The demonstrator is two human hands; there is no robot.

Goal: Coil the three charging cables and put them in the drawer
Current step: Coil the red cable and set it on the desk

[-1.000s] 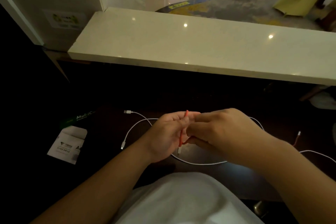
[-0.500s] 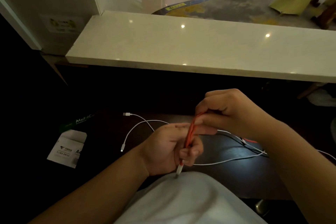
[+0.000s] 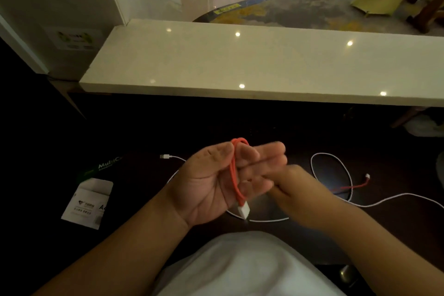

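A pale counter (image 3: 264, 65) spans the frame from 9 to 3 o'clock, its front edge overhanging a dark desk (image 3: 149, 199). The desk's left side is open apart from a white packet (image 3: 87, 203) at 8 o'clock; its right side, at 3 o'clock, carries a loose loop of white cable (image 3: 346, 170). At centre the left hand (image 3: 216, 185) is palm-up with fingers spread, and the red cable (image 3: 234, 170) loops over the fingers and runs down the palm, its white plug hanging near the desk's near edge. The right hand (image 3: 295, 187), blurred, touches the left fingertips; its grip cannot be told. A red tail lies at 3 o'clock.
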